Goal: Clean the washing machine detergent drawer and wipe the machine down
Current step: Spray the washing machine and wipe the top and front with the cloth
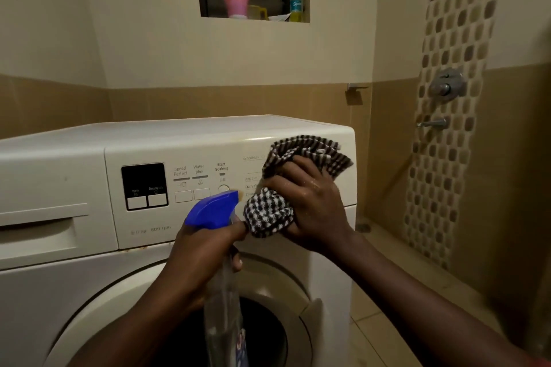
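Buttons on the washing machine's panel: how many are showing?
5: two buttons on the dark display, two rectangular ones under Speed Perfect and Water plus, one round one under Start Soaking. The cloth and right hand may hide more.

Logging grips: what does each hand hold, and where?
Left hand grips the spray bottle at its neck, below the trigger. Right hand clutches the checked cloth, bunched at its middle.
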Action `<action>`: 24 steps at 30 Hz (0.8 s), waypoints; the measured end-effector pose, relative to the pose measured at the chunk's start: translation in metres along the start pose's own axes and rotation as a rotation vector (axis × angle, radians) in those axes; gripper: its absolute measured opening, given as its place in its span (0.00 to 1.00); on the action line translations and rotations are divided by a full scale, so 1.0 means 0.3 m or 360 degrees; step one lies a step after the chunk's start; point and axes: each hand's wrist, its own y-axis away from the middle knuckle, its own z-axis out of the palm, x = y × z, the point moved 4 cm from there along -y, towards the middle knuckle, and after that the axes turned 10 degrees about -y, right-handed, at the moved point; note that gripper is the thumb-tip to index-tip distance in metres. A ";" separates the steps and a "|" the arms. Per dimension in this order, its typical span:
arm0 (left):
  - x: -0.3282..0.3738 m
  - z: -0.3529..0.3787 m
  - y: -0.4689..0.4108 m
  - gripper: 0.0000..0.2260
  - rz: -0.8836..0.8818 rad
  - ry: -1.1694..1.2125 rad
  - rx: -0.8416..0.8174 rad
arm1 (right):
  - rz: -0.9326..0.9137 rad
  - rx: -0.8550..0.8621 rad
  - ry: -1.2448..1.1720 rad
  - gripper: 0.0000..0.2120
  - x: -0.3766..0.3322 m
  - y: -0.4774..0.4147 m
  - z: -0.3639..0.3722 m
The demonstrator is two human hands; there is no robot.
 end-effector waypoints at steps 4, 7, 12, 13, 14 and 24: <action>-0.013 -0.018 -0.001 0.08 0.0028 -0.0027 0.0017 | 0.0318 0.0271 -0.0126 0.18 0.036 0.007 -0.016; -0.012 -0.050 0.014 0.10 0.0024 -0.0027 0.0037 | 0.0668 0.0572 -0.0407 0.22 0.063 0.074 0.001; -0.003 -0.089 0.038 0.07 0.0029 -0.0032 0.0055 | 0.0839 0.0606 -0.0333 0.19 0.025 0.245 0.094; -0.004 -0.090 0.043 0.07 0.0045 -0.0035 0.0062 | 0.0819 0.0568 -0.0379 0.19 0.011 0.260 0.107; -0.006 -0.090 0.045 0.08 0.0057 -0.0034 0.0064 | 0.0810 0.0554 -0.0479 0.20 -0.003 0.263 0.112; 0.004 -0.088 0.034 0.10 0.0157 -0.0023 0.0021 | 0.0424 0.0873 -0.0472 0.16 0.020 0.050 -0.020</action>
